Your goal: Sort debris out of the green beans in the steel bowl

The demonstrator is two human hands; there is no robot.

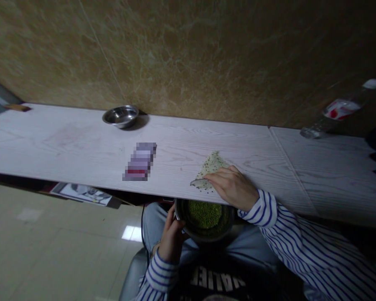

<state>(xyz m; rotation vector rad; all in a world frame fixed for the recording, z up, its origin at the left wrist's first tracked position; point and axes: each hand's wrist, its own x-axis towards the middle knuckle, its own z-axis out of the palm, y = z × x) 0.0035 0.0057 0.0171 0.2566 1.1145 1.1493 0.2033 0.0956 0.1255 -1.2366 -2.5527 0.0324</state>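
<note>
My right hand (233,187) is closed on a metal spoon (198,182), its bowl end low over the table at the near side of a small pile of pale grains with dark and green bits (215,163). Below the table edge, a round metal bowl (203,237) rests at my lap with green beans, which look like mung beans (205,214), inside. My left hand (172,236) grips that bowl's left rim, thumb on the near side. A few loose bits lie around the spoon's tip. The right forearm and hand cover part of the bowl's right side and the pile's near edge.
A small shiny metal bowl (120,117) stands near the wall. Left of the pile lies a blurred-out flat rectangle (140,161). A clear plastic bottle (341,109) with a red-and-white label stands at the right. The table's front edge (163,195) runs above my lap.
</note>
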